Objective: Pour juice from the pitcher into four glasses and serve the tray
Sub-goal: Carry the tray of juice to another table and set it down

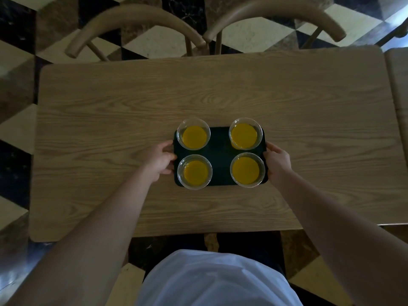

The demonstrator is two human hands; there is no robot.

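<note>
Both hands, left (160,159) and right (277,161), had fingers curled round the tray (219,151) ends; four full glasses (194,136) looked tippy, so lift level

Both arms reach forward, left hand (159,159) and right hand (277,161) with fingers curled.

No readable text, no label, no brand, no number, no sign on the tray (220,151), glasses (193,134), table (132,107)
</note>
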